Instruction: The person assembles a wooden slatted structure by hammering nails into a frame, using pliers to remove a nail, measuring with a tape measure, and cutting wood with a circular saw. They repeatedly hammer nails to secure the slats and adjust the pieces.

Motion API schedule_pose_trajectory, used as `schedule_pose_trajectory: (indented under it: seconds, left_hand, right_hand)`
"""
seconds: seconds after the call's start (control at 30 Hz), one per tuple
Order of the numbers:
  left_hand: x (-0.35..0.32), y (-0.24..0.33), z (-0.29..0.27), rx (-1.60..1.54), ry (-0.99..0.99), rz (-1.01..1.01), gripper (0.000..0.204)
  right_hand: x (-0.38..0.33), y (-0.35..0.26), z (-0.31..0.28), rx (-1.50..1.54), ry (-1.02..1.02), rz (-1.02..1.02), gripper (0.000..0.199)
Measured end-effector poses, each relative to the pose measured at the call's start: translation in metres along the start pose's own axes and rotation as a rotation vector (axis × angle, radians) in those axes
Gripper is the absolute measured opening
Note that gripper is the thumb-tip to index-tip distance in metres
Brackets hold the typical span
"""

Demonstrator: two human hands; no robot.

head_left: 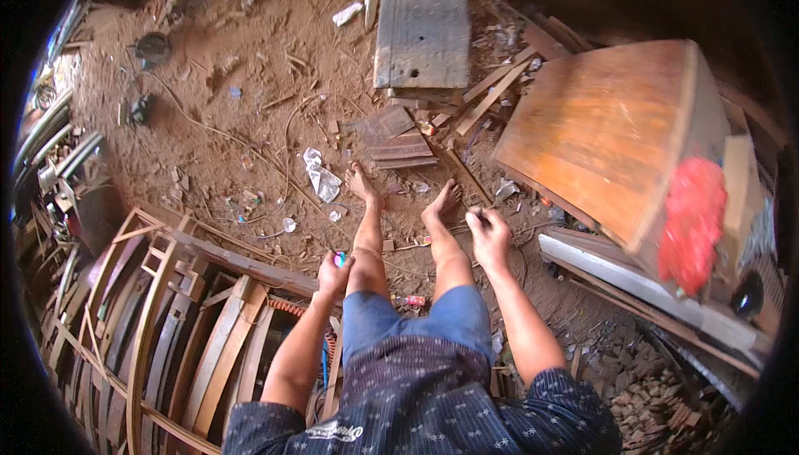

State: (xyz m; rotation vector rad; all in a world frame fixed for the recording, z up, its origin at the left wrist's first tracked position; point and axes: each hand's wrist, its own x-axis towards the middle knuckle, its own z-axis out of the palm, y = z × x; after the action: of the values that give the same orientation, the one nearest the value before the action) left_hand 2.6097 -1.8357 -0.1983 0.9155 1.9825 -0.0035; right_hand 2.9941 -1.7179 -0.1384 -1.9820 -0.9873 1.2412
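A brown dirt floor, strewn with wood scraps and litter, spreads under everything. On the right stands a large wooden piece with a broad orange-brown face, tilted in view, and at lower left many curved timbers lean side by side, with a light wooden frame across them. A long grey plank, with dark holes near its closer end, lies on other wood at the top. A red plastic bag rests against the edge of the orange-brown piece. Short dark boards lie just ahead of the person's 2 bare feet, and crumpled white plastic lies near the left foot. The 2 hands are well apart: the left hand, near the left knee, is curled around a small blue thing (partly hidden by the fingers), while the right hand, beyond the right knee, pinches a small dark thing at its fingertips, too blurred to name.
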Motion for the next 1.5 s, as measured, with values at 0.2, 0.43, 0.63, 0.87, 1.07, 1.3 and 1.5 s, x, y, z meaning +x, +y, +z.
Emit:
schedule_pose_trajectory:
  seconds: [0.2, 0.43, 0.63, 0.87, 1.07, 1.3, 1.5]
  left_hand:
    - [0.031, 0.014, 0.026, 0.267, -0.044, 0.483, 0.047]
    - [0.056, -0.038, 0.041, 0.264, -0.019, 0.392, 0.048]
    - [0.046, -0.040, 0.045, 0.231, 0.007, 0.370, 0.049]
    - [0.020, -0.020, 0.048, 0.193, -0.007, 0.393, 0.048]
    - [-0.019, -0.007, 0.019, -0.040, -0.032, 0.173, 0.037]
    - [-0.071, -0.043, -0.066, -0.716, -0.010, -0.310, 0.028]
    - [-0.040, -0.174, -0.138, -0.453, 0.078, -0.207, 0.040]
  right_hand:
    - [0.199, 0.260, 0.189, -0.352, -0.313, 0.163, 0.026]
    - [0.350, 0.385, 0.274, -0.531, -0.348, 0.317, 0.097]
    - [0.313, 0.388, 0.293, -0.452, -0.524, 0.423, 0.072]
    - [0.165, 0.209, 0.241, -0.330, -0.350, 0.387, 0.045]
    - [0.111, 0.121, 0.116, -0.450, -0.077, 0.450, 0.053]
    - [0.156, 0.001, 0.018, -0.539, 0.228, 0.197, 0.037]
    - [0.173, -0.068, 0.017, -0.529, 0.414, -0.084, 0.030]
